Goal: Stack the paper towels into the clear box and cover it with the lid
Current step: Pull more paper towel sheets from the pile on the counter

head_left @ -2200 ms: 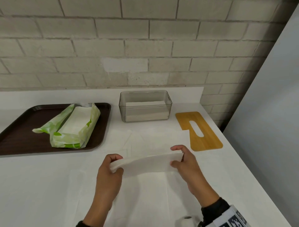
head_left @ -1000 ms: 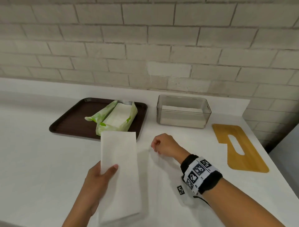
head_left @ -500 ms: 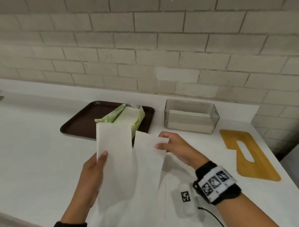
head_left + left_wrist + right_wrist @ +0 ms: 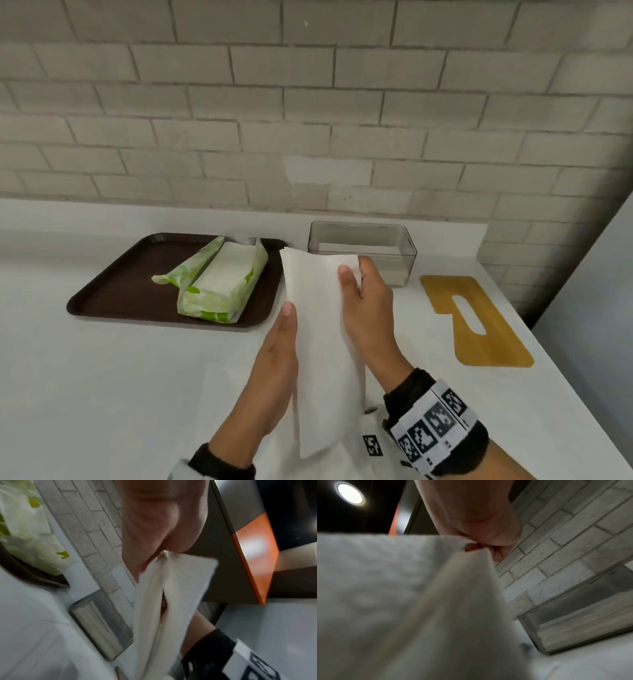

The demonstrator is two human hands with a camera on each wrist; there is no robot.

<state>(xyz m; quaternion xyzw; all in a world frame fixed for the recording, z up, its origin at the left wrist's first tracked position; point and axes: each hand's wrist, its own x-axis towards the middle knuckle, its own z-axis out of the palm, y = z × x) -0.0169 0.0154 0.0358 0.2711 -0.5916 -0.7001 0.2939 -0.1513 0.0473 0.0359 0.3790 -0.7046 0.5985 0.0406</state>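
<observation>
A long folded white paper towel [image 4: 318,342] hangs above the counter between both hands. My left hand [image 4: 274,363] grips its left edge, thumb on the front. My right hand [image 4: 366,308] pinches its upper right corner, thumb on top. The towel [image 4: 171,601] shows as two layers in the left wrist view, and the towel [image 4: 402,601] fills most of the right wrist view. Behind it stands the clear box [image 4: 407,251] with a low stack of towels inside. The wooden lid [image 4: 479,322] with a slot lies flat to the right. A green-and-white towel pack [image 4: 222,284] lies open on the brown tray [image 4: 120,294].
More white towel sheets [image 4: 239,411] lie flat on the white counter under my hands. A brick wall [image 4: 308,120] runs behind the counter. The counter's right edge drops off beside the lid, next to a grey panel [image 4: 599,308].
The right hand has brought a second towel strip against the one in the left hand; both now hold a single folded towel, moved right and closer to the box.
</observation>
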